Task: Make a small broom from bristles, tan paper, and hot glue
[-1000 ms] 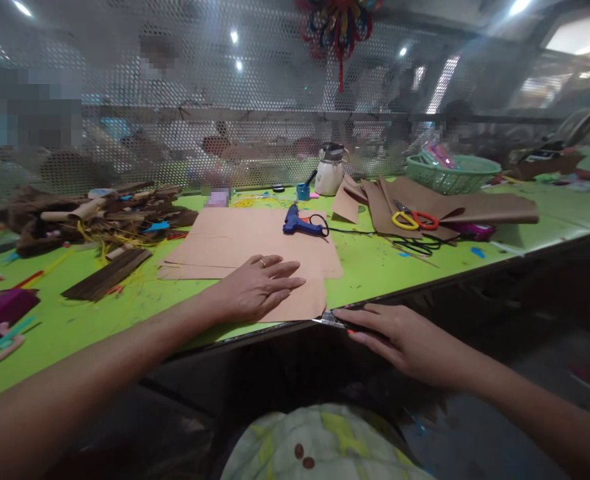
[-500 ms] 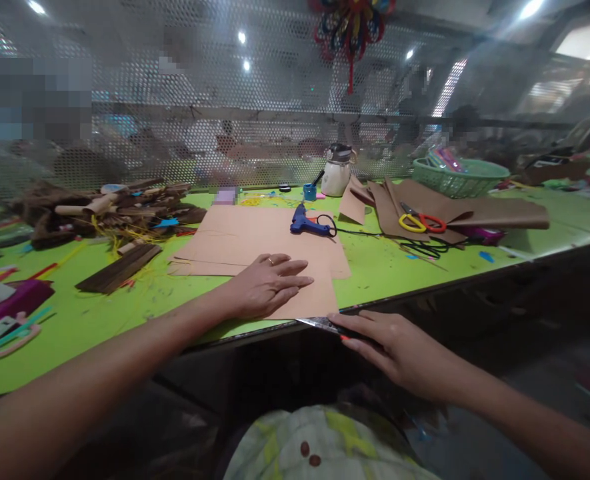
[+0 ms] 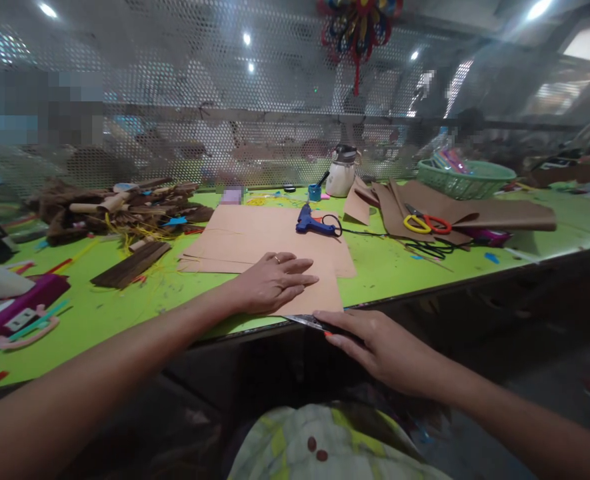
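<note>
My left hand (image 3: 277, 283) lies flat with spread fingers on a sheet of light brown paper (image 3: 325, 293) at the table's front edge. More brown sheets (image 3: 235, 233) lie under and behind it. In my right hand (image 3: 369, 340) is a pointed cutting blade (image 3: 305, 322) with a dark handle and a bit of orange. Its tip points left along the paper's front edge, near my left palm. My fingers hide most of the handle, so whether it is a knife or closed scissors I cannot tell. A blue glue gun (image 3: 317, 223) rests on the sheets.
Scissors with yellow and red handles (image 3: 427, 223) lie on dark brown paper (image 3: 505, 213) at the right, before a green basket (image 3: 467, 179). A white jug (image 3: 341, 177) stands at the back. Brown scraps (image 3: 119, 207) and a purple tool (image 3: 35, 300) occupy the left.
My right hand has slid the blade left along the paper's front edge. The left hand stays pressed on the sheet. The whole view has shifted slightly.
</note>
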### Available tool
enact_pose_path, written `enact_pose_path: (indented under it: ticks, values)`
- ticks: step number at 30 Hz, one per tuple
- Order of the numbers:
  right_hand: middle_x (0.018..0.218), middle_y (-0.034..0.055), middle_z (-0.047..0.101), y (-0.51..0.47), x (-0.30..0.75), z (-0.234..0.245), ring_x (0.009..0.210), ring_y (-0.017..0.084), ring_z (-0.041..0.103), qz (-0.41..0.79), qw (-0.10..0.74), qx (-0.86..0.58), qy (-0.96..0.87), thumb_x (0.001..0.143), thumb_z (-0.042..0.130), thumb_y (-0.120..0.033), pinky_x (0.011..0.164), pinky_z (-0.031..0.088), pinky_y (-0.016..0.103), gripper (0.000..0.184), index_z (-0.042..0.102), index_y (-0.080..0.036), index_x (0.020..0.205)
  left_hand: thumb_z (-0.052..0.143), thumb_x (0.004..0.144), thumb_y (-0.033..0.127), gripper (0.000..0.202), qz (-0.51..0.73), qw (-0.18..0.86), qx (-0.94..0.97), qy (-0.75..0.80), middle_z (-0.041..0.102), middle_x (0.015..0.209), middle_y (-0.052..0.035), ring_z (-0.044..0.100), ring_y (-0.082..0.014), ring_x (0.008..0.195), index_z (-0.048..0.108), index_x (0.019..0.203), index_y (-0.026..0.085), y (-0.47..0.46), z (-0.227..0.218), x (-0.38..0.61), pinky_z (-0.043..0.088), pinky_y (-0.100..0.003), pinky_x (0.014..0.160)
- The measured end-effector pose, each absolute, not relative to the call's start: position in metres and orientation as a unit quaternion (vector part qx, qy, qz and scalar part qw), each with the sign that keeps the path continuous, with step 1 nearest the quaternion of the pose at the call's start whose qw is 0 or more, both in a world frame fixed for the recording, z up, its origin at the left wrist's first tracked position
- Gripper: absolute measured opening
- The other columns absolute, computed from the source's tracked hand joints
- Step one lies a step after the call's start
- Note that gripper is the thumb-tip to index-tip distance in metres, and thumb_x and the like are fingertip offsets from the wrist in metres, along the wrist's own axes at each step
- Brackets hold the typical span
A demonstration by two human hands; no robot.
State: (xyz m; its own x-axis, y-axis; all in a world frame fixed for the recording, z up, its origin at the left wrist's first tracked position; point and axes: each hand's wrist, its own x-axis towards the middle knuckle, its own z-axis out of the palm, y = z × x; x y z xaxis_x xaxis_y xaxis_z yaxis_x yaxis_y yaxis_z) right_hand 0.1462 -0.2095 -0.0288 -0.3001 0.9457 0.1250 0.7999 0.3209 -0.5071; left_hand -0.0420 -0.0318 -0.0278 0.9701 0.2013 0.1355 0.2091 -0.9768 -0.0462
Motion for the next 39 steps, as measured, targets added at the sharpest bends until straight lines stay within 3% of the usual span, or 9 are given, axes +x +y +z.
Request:
enact_pose_path:
  ticks: [9,20,26,30,33,35,39]
  values:
    - [0.123,0.0051,0.063,-0.221,0.157,-0.029,0.106,0.021,0.061,0.220,0.201,-0.551,-0.779,0.094,0.044,-0.035,0.093,0.047,0.035,0.040,0.051,-0.026,0.132,0.029,0.098,0.041,0.039,-0.059,0.039,-0.992,-0.101,0.043,0.144,-0.0019,0.042,-0.0240,0.120,0.050,0.130,0.037,-0.031,-0.025,-0.048,0.031,-0.037,0.091]
    - [0.118,0.0092,0.065,-0.210,0.132,-0.035,0.105,0.022,0.062,0.202,0.244,-0.513,-0.798,0.094,0.046,-0.030,0.090,0.047,0.035,0.039,0.053,-0.024,0.131,0.028,0.098,0.041,0.040,-0.043,0.060,-0.991,-0.110,0.042,0.145,-0.0029,0.041,-0.0245,0.119,0.049,0.131,0.036,-0.037,-0.022,-0.047,0.030,-0.037,0.090]
    - [0.101,0.0067,0.070,-0.219,0.110,-0.027,0.088,0.020,0.065,0.230,0.202,-0.486,-0.819,0.093,0.047,-0.034,0.077,0.049,0.030,0.037,0.055,-0.029,0.128,0.028,0.098,0.041,0.040,-0.055,0.058,-0.991,-0.111,0.043,0.144,-0.0033,0.042,-0.0248,0.118,0.050,0.130,0.035,-0.037,-0.024,-0.047,0.031,-0.038,0.090]
    - [0.118,0.0048,0.065,-0.230,0.143,-0.011,0.104,0.019,0.062,0.243,0.218,-0.498,-0.804,0.093,0.048,-0.034,0.089,0.047,0.029,0.038,0.054,-0.029,0.130,0.030,0.097,0.042,0.040,-0.061,0.048,-0.990,-0.121,0.040,0.145,-0.0059,0.040,-0.0261,0.121,0.048,0.133,0.034,-0.036,-0.026,-0.048,0.031,-0.039,0.092]
    - [0.122,0.0056,0.064,-0.212,0.192,-0.004,0.110,0.020,0.060,0.143,0.290,-0.575,-0.752,0.092,0.048,-0.035,0.094,0.045,0.031,0.039,0.054,-0.025,0.129,0.037,0.094,0.046,0.048,-0.087,0.031,-0.985,-0.146,0.043,0.141,-0.0115,0.039,-0.0275,0.122,0.040,0.139,0.027,-0.034,-0.026,-0.050,0.030,-0.041,0.097]
    - [0.114,0.0089,0.067,-0.186,0.224,-0.008,0.100,0.024,0.064,0.032,0.322,-0.632,-0.705,0.089,0.050,-0.036,0.088,0.048,0.034,0.040,0.058,-0.019,0.125,0.043,0.091,0.050,0.056,-0.104,0.010,-0.979,-0.175,0.051,0.131,-0.0129,0.044,-0.0275,0.116,0.036,0.141,0.024,-0.033,-0.024,-0.052,0.032,-0.041,0.096]
    - [0.104,0.0144,0.070,-0.128,0.262,-0.032,0.089,0.029,0.067,-0.060,0.294,-0.701,-0.646,0.087,0.051,-0.034,0.079,0.050,0.039,0.042,0.060,-0.011,0.121,0.054,0.083,0.053,0.065,-0.129,-0.044,-0.966,-0.218,0.054,0.113,-0.0112,0.049,-0.0262,0.104,0.038,0.139,0.024,-0.031,-0.022,-0.055,0.039,-0.039,0.091]
